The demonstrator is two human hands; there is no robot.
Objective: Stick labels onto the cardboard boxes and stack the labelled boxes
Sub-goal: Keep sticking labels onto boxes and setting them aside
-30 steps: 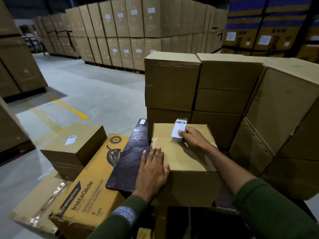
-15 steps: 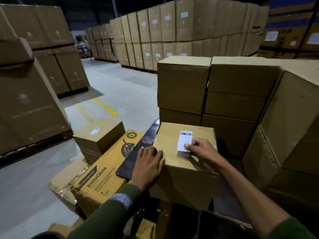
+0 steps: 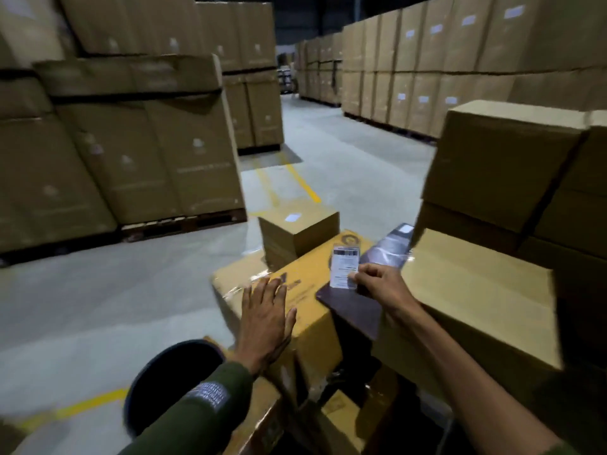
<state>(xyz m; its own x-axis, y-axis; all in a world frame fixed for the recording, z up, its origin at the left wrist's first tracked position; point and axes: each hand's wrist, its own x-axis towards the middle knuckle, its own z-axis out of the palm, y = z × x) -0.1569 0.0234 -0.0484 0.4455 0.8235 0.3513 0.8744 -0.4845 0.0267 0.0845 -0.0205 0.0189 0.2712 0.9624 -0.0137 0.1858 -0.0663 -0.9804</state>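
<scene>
A: What are the hands doing?

B: The right hand has its fingers curled, pinching the lower right corner of a white label between thumb and fingertips. The label stands upright, its printed side facing the camera, with a dark barcode strip near the top; the print is too blurred to read.

A: And the left one?

B: The left hand is spread flat, fingers straight and slightly apart, holding nothing. Its palm faces down over the top of a yellow printed box; I cannot tell whether it presses on it or hangs just above.

A: Where does the label sit against the boxes?

B: It is over the far end of the yellow box, just beside a dark flat packet that lies across that box. To the right of the packet is a plain brown box, and the right forearm crosses its near corner.

A: Anything further out?

B: Beyond the yellow box stands a small brown box with a white label already on its top. Behind the plain box, more brown boxes are stacked. Farther off, tall rows of cartons on pallets line a grey floor with yellow lines.
</scene>
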